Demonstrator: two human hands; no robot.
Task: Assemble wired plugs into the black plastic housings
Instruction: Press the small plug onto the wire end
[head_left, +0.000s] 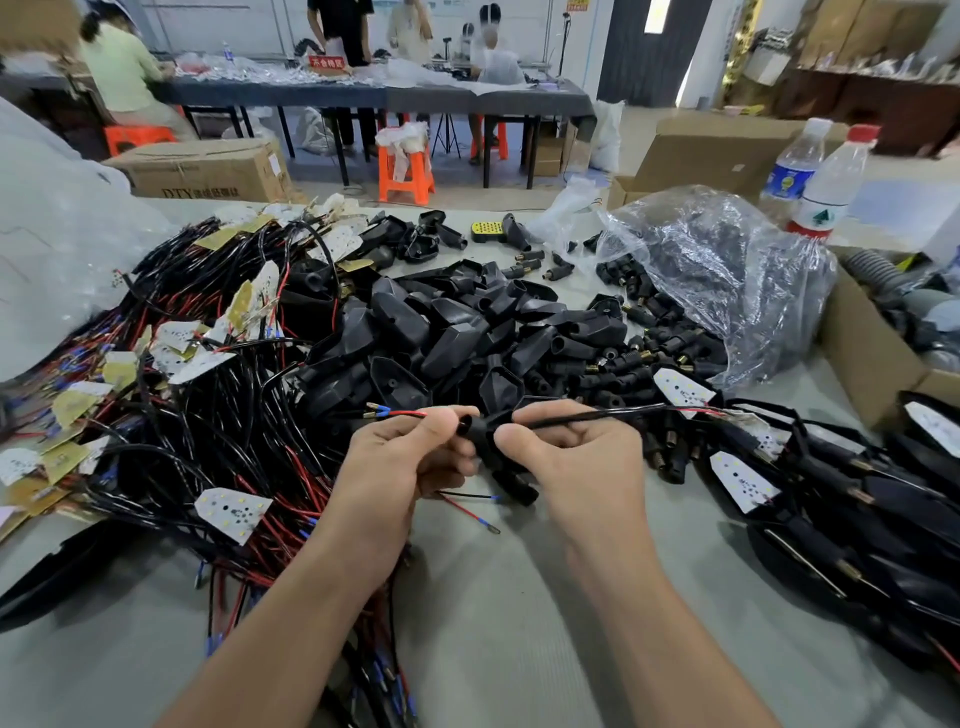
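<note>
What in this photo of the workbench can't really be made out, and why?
All in the head view:
Black housing: mostly covered by the left hand and right hand, so how far the wire sits inside is hidden.
Plastic bag: crinkled, glaring film blurs the parts within.
Cardboard box: cut off by the right edge.
Red sign: too small to read.

black housings (457, 322), orange stool (406, 174), red-capped bottle (836, 182)

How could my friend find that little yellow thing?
Start at the big pile of black housings mid-table. Look behind it, left of the clear plastic bag. The yellow piece is the only bright, dotted one among black parts.
</note>
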